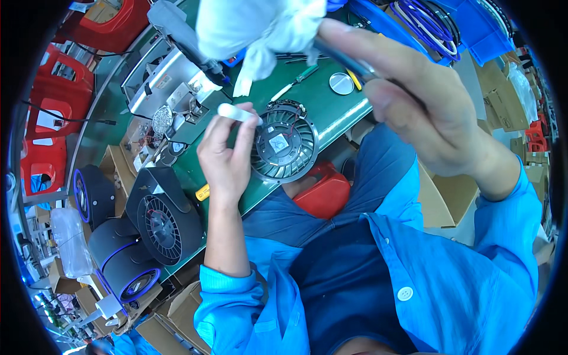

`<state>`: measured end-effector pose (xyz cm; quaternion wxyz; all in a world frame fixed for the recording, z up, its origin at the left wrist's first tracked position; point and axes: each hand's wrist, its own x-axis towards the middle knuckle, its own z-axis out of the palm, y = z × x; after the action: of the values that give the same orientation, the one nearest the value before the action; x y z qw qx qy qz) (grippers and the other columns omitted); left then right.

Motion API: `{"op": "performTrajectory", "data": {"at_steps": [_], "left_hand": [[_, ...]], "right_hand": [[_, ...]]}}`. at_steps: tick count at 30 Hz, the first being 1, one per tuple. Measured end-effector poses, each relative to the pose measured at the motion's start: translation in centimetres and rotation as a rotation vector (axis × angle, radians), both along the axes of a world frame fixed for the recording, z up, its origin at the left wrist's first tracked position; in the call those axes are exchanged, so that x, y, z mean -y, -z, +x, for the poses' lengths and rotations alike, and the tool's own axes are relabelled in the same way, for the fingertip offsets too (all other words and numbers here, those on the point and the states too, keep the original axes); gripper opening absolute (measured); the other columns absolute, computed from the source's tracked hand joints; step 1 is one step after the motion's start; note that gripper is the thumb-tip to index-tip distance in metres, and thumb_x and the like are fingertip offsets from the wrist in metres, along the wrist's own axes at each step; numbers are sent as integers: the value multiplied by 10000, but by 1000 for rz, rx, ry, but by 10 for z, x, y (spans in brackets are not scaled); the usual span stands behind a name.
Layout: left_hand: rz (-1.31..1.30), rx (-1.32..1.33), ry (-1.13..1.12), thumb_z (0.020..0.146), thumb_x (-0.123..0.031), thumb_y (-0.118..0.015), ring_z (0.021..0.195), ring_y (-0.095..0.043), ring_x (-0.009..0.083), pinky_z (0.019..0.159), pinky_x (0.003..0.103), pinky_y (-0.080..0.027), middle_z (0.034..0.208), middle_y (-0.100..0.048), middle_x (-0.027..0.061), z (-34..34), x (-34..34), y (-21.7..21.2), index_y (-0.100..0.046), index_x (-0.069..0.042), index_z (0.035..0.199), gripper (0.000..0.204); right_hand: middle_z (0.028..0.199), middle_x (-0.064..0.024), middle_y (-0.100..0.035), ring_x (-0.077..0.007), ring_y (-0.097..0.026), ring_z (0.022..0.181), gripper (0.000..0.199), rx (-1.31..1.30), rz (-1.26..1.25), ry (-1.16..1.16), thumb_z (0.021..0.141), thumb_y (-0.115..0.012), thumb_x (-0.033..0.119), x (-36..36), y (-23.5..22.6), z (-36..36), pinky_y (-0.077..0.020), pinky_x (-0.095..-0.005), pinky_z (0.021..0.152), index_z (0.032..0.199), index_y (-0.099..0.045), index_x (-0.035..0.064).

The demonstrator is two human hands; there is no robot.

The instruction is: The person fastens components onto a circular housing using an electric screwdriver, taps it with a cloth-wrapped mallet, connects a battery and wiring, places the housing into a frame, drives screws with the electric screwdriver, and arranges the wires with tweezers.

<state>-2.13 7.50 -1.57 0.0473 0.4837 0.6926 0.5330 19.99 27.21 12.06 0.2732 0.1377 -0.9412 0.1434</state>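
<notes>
At the far left, black snail-shaped blower housings [158,220] with ribbed grilles stand on the green tabletop [322,103]. The left hand [225,157] pinches a small white cylinder [235,112] between its fingertips, just beside a round black finned fan wheel [285,145] lying flat. The right hand [435,115] is closed around a slim metal tool [346,59], near a crumpled white cloth [260,26].

Black blower housings [160,219] are sitting at the green bench's [331,106] left edge, red stools [44,163] standing beyond, blue bins [473,23] waiting top right.
</notes>
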Motion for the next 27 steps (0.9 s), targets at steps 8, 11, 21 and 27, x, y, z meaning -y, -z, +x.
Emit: {"op": "performTrajectory", "data": {"at_steps": [8, 11, 21, 27], "left_hand": [[16, 126, 52, 990, -64, -818, 961, -777, 195, 848, 319, -596, 1107, -801, 110, 4, -4, 8, -804, -2, 1185, 205], [19, 27, 46, 986, -69, -825, 961, -780, 200, 848, 322, -598, 1112, -806, 112, 3, -5, 6, -804, -4, 1184, 210], [-60, -106, 58, 964, -55, -833, 948, -786, 244, 849, 341, -599, 1111, -800, 146, 4, -6, -5, -802, -7, 1192, 235], [-98, -179, 72, 942, -41, -841, 934, -786, 282, 836, 359, -603, 1104, -797, 155, 1, -5, -4, -799, -3, 1188, 253]], "right_hand": [[1471, -177, -699, -225, -711, 841, 536, 79, -59, -2, 1083, -545, -40, -7, 8, 9, -587, -360, 731, 1618, -508, -45], [1498, -181, -688, -239, -717, 855, 543, 104, -82, -4, 1065, -561, -51, -10, 11, 13, -593, -358, 746, 1607, -524, -44], [1565, -195, -658, -303, -744, 917, 599, 257, -113, 11, 990, -614, -104, -5, -1, 15, -615, -361, 798, 1583, -567, -27], [1372, -196, -750, -322, -723, 885, 677, 516, -75, 68, 942, -628, -149, -2, -1, 5, -599, -379, 745, 1593, -581, 27]]}}
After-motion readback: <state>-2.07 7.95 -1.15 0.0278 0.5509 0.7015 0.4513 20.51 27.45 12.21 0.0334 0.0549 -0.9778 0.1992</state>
